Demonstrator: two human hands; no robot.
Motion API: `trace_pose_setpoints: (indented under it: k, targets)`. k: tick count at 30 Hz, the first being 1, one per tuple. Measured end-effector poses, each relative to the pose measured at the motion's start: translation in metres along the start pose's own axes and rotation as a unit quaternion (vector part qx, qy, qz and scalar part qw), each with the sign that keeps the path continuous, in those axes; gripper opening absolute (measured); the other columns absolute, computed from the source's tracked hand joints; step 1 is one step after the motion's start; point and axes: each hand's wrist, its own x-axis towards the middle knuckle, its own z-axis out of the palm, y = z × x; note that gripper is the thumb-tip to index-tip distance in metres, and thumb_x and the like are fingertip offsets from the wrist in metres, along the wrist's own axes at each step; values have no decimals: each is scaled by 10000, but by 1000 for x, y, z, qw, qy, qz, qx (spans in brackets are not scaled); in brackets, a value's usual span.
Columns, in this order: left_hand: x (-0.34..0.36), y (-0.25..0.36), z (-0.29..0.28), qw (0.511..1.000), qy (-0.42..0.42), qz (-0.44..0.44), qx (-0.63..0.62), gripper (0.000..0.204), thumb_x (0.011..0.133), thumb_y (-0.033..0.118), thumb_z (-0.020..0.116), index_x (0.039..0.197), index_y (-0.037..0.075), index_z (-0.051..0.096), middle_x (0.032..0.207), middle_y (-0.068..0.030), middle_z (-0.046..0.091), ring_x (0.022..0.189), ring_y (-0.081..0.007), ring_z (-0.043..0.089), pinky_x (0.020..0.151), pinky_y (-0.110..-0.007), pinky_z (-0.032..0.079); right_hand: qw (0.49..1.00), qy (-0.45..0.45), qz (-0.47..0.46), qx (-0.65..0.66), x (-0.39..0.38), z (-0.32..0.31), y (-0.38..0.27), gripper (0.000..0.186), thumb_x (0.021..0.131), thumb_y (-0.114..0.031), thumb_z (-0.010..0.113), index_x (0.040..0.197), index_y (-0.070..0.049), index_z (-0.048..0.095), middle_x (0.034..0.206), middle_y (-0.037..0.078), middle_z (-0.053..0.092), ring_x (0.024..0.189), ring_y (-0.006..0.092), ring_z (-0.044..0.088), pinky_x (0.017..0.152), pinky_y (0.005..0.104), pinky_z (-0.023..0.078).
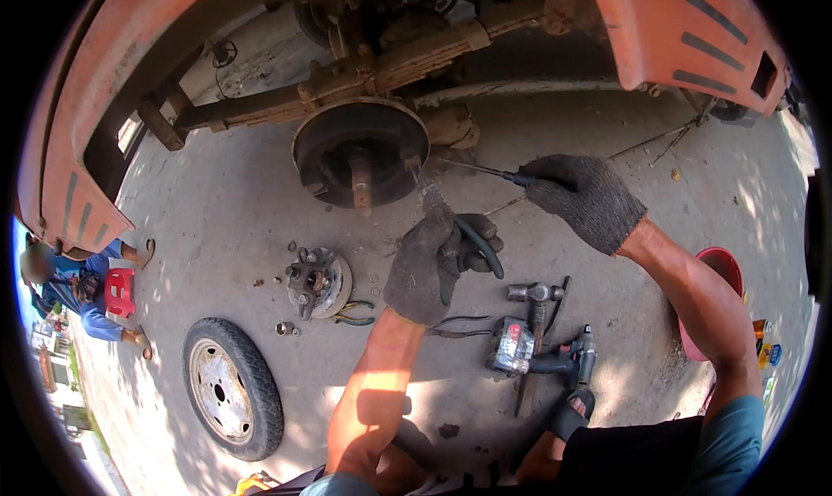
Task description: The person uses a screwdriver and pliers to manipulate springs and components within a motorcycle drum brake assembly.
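Note:
Both my hands wear dark knitted gloves. My left hand (425,266) is closed round pliers with dark handles (481,246); their jaws reach the right edge of the round brake assembly (328,153). From its middle a rusty axle stub (361,184) sticks out. To the right, my right hand (585,201) grips a screwdriver (485,170) by its dark handle. Its thin shaft points left, and the tip is close to the brake's right side. My left glove hides part of the pliers.
Rusty leaf springs (347,80) and orange bodywork (685,36) hang overhead. On the concrete lie a studded hub (334,288), a wheel (221,392), yellow-handled pliers (354,319), a hammer (536,293) and a cordless impact wrench (555,362). A red bucket (722,269) stands right; a person sits left.

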Motion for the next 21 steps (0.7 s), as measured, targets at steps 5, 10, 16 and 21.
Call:
trace_pose_setpoints:
  k: [5,10,16,21]
  targets:
    - [1,3,6,999,29,-22,-13,292,1051,328,534,955,58,592,1159,-253,696,995,-407,726,764,-539,623,998,-12,53,42,0,1,-7,386,971,-313,684,1184,6,733,1021,204,752,862,301,723,816,406,552]
    - [4,9,7,997,52,-55,5,293,1048,362,545,999,75,575,1140,-265,705,984,-406,736,676,-468,604,989,10,58,138,0,20,4,394,994,-295,670,1231,18,709,1044,199,754,908,241,708,850,386,548]
    - [4,12,9,997,36,-62,41,302,1058,376,505,1066,76,533,1155,-252,705,1030,-347,734,584,-341,608,991,15,25,128,-3,33,7,395,1001,-287,656,1242,22,702,1048,218,745,930,232,703,864,375,544]
    - [-1,22,24,992,83,-64,75,330,1058,418,518,1079,88,530,1117,-244,715,993,-346,748,529,-316,593,985,-11,67,161,-2,36,-5,393,1006,-287,648,1251,15,701,1006,205,745,876,219,688,837,376,539]
